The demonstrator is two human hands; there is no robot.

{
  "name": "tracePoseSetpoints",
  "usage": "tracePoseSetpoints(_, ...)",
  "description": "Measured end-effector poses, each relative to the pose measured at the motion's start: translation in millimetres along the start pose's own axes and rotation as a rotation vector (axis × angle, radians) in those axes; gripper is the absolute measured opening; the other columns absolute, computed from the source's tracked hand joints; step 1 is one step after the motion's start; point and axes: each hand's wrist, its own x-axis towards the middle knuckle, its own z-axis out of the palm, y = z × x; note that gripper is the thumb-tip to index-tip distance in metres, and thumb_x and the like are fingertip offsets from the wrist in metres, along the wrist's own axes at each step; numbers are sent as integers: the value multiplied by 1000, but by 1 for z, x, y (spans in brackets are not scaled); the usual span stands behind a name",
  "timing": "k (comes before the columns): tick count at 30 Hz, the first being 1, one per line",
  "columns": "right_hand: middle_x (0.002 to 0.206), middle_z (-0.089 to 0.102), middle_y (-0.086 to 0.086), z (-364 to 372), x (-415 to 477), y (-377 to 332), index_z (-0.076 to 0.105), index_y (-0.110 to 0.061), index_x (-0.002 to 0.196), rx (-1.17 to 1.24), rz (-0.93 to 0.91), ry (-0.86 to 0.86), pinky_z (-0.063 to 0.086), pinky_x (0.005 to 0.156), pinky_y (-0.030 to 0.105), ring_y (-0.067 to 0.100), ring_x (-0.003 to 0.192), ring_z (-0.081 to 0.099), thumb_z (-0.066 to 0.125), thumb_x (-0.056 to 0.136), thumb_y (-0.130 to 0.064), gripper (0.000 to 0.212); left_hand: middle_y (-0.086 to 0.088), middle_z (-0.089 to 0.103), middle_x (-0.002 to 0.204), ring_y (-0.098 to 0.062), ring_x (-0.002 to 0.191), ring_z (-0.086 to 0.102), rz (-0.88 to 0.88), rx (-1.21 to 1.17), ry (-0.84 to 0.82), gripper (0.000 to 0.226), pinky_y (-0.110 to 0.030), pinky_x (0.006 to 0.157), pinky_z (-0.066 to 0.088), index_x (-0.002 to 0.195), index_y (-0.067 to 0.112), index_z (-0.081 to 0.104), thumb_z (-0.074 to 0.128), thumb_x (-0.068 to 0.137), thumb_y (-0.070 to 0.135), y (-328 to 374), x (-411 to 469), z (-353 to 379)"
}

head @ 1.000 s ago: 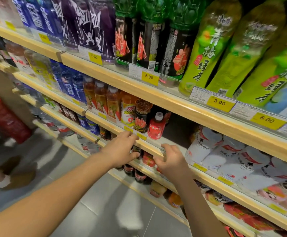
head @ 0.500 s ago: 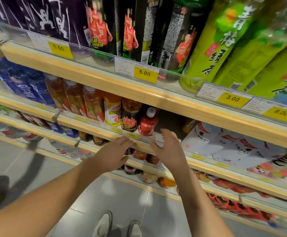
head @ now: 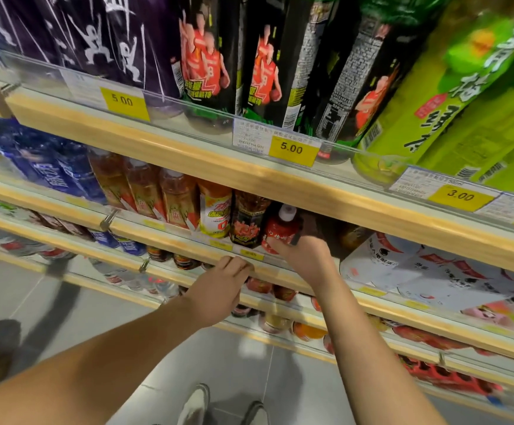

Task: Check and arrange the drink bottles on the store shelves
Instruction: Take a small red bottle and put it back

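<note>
Several shelf levels in view; all places are given off the red bottle (head: 280, 231) with the white cap, which stands at the front of the middle shelf.

**Around it**
- Left of it on the same shelf, farthest first:
  - blue bottles (head: 59, 170)
  - amber tea bottles (head: 145, 188)
  - an orange bottle with a yellow label (head: 216, 210)
  - a dark bottle (head: 248, 219) right beside the red bottle
- Right of it: white packs (head: 403, 271).
- Above-left: purple bottles (head: 111, 41).
- Straight above: black bottles (head: 209, 65) printed with a player in a red jersey.
- Above-right: green tea bottles (head: 433, 102).
- The upper shelf's wooden front crosses just above the red bottle's cap.
- Far below it: grey floor and two shoes (head: 196, 403).

**Hands**
- Left hand (head: 219, 286) is below-left of the red bottle. Its fingers are curled over the wooden shelf edge (head: 170, 240) and clasp it, knuckles up.
- Right hand (head: 306, 256) is just right of and below the red bottle. The thumb lies across the lower label, gripping the bottle. The other fingers are hidden behind the bottle.

**Writing**
- Yellow tag "5.00" (head: 124, 102) above-left.
- Second "5.00" tag (head: 291, 148) straight above.
- "3.00" tag (head: 461, 196) above-right.
- The red bottle's label has white characters, too blurred to read.
- The green tea labels carry large Chinese characters.
</note>
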Motion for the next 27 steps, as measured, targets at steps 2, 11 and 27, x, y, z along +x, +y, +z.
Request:
tracePoseSetpoints(2, 52, 51, -42, 2, 0, -2, 53, -56, 75, 60, -15, 41, 40, 50, 8, -27, 60, 51, 72, 90, -50, 25, -5, 33, 150, -26, 130, 36, -4, 33, -4, 61, -35, 108, 40, 153, 13, 28, 46, 96, 22, 1, 2, 1)
tracePoseSetpoints(11, 72, 65, -27, 2, -6, 2, 54, -53, 83, 93, -100, 89, 45, 65, 20, -6, 71, 62, 69, 87, -47, 17, -5, 25, 150, -26, 130, 30, -34, 91, -35, 64, -33, 113, 32, 157, 12, 17, 41, 100, 27, 6, 6, -2)
tracePoseSetpoints(27, 110, 64, -19, -35, -85, 27, 48, -51, 111, 282, -36, 344, 53, 80, 20, 1, 99, 65, 81, 75, -50, 49, 0, 47, 141, -23, 129, 44, 44, 3, 79, 57, -32, 104, 44, 145, 17, 47, 56, 89, 20, 18, 16, 3)
